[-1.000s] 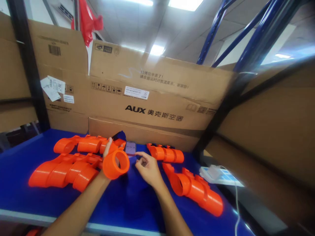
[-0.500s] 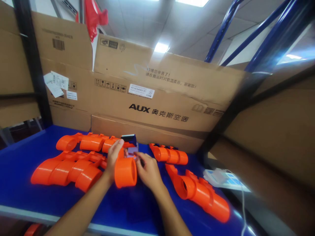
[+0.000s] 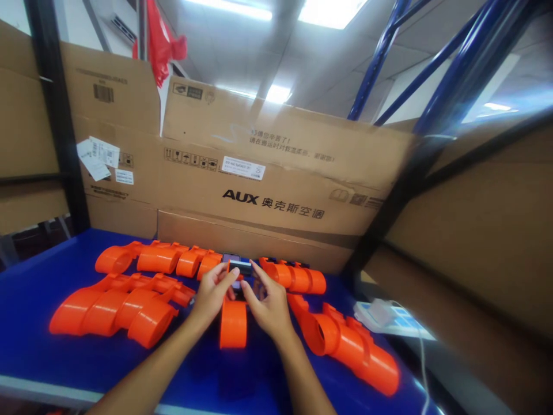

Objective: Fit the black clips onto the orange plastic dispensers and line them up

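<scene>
Between my two hands is an orange plastic piece with a wide ring (image 3: 234,327) at its lower end and a dark block with a pale ridged edge (image 3: 241,268) at its top. My left hand (image 3: 215,293) grips the dark block from the left, thumb laid across its face. On the other side, my right hand (image 3: 268,301) pinches it with thumb and fingers. The ring hangs below the hands, facing me. Behind the hands lies a flat, dark-rimmed object (image 3: 231,257), mostly covered.
Orange ringed pieces lie in rows on the blue table (image 3: 203,369): a back left row (image 3: 156,257), a front left row (image 3: 103,308), a back right row (image 3: 296,278) and a front right row (image 3: 358,346). A cardboard sheet (image 3: 194,190) stands behind. A power strip (image 3: 389,317) with cable is right.
The orange piece has turned so its ring faces me more squarely and the dark block sits lower. My right hand has moved up from beside the ring onto the block. The view tilted slightly.
</scene>
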### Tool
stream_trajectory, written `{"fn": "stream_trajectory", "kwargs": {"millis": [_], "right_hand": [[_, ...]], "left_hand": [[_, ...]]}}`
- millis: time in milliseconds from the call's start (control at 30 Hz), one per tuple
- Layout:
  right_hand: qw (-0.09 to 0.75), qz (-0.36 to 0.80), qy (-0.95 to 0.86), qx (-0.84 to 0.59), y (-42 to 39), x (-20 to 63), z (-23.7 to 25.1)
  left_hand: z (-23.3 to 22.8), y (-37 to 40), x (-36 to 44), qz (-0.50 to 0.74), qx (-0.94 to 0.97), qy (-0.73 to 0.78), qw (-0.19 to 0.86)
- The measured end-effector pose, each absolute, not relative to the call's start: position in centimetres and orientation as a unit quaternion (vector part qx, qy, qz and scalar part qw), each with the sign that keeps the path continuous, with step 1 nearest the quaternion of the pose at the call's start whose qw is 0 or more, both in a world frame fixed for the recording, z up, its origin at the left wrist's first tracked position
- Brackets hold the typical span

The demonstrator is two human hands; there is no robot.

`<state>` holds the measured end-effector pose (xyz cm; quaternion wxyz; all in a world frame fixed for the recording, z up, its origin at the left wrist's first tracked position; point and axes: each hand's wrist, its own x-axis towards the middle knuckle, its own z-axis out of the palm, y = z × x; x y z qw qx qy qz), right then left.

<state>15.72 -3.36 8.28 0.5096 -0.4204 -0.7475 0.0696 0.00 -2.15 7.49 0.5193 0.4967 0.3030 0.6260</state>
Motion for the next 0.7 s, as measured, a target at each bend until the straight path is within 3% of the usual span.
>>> {"fn": "stream_trajectory", "kwargs": {"millis": [333,700], "right_hand": [[0.466,-0.06,-0.793,-0.389,-3.0,16.3,7.0],[0.429,-0.078,-0.818,-0.375,-3.1,16.7,7.2]], "left_hand": [[6.1,-1.4,0.2,0.587,0.505,0.323,0.544],[6.7,-1.9,0.2,0.583,0.493,0.305,0.57]]}}
